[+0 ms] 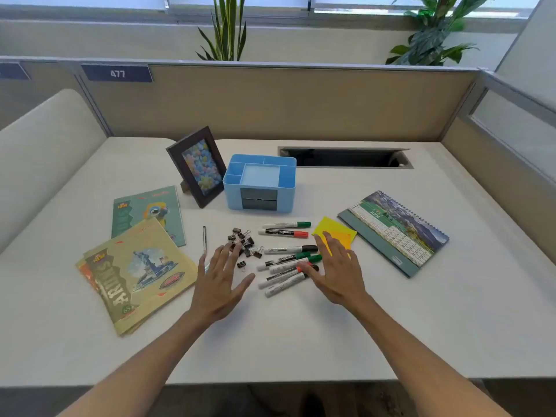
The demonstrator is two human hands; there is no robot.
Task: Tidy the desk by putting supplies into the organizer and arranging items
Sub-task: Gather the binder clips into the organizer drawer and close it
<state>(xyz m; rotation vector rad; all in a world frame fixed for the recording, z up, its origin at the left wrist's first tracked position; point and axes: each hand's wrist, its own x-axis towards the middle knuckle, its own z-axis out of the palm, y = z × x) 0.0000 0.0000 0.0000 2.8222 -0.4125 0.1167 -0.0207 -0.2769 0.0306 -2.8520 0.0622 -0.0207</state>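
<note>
Both hands out over a white desk (301,332), fingers straight and spread wide, holding nothing. Left hand (221,281) palm down with fingertips over the near edge of a heap of black binder clips (243,243); whether touching them, cannot tell. Right hand (338,270) flat beside a loose bunch of white markers (285,266) with red, green and black caps, thumb against the cap ends, fingers lying over a yellow pad of sticky notes (334,230). Two more markers (284,229) just beyond, side by side. Behind the clips, a blue organizer (260,183) with open top compartments and two dark drawers in front. Left of it a dark picture frame (195,167), propped upright. A thin dark pen (204,237) left of the clips. Further left, overlapping notebooks (135,260). At far right, a spiral desk calendar (394,231) lying flat, just beside the sticky notes.
</note>
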